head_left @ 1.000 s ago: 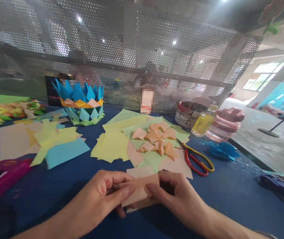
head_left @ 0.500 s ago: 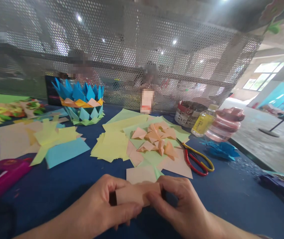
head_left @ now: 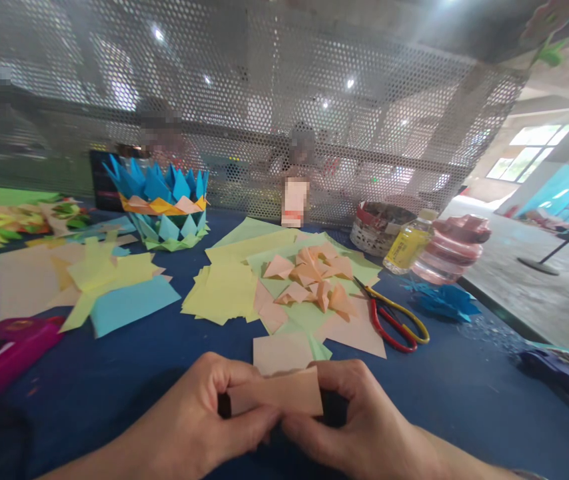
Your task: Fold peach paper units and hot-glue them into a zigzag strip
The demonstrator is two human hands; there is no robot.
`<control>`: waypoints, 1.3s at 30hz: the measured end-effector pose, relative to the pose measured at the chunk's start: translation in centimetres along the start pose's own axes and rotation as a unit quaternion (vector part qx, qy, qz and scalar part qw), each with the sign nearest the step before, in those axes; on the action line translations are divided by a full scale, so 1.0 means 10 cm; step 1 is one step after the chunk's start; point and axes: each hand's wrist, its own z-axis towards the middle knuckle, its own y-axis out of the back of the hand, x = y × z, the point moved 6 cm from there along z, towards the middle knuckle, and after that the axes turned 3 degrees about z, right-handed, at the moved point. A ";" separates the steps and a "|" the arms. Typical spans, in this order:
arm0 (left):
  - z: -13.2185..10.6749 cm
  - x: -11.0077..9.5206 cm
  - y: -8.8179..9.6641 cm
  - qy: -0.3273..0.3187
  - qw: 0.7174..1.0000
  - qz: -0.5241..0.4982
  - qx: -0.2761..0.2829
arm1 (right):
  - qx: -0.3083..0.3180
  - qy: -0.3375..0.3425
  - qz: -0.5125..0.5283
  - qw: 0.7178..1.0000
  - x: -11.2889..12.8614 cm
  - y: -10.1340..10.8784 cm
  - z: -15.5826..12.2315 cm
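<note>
A small peach-coloured strip of paper (head_left: 292,391), which looks folded, is held between both hands low in the middle of the view. My left hand (head_left: 219,400) pinches its left end between thumb and fingers. My right hand (head_left: 352,413) grips the right part, with its thumb along the lower edge and its fingers behind. Just beyond lies a flat peach sheet (head_left: 279,353) on the dark blue table. Farther on, a heap of folded peach paper pieces (head_left: 317,270) rests on light green sheets, beside a stack of yellow paper (head_left: 222,293).
Scissors (head_left: 399,320) with red and yellow handles lie right of the heap. Behind stand a yellow-liquid bottle (head_left: 407,247), a pink bottle (head_left: 449,250) and a round container (head_left: 379,227). A folded-paper crown shape (head_left: 164,207) stands at left. A perforated metal screen (head_left: 244,100) closes the back.
My right thumb has slid down and left along the paper's lower edge, uncovering its right end. The left hand keeps its grip nearly in place.
</note>
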 end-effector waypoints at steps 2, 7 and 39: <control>-0.01 -0.01 0.00 -0.002 1.000 0.013 -0.004 | 0.011 0.004 0.025 1.000 0.00 -0.02 0.00; -0.03 -0.05 -0.02 -0.022 0.999 0.024 -0.004 | -0.002 0.014 0.016 1.000 -0.04 -0.04 0.00; -0.02 -0.01 0.06 -0.001 0.999 0.045 -0.010 | 0.044 0.047 -0.020 0.998 0.14 0.11 0.00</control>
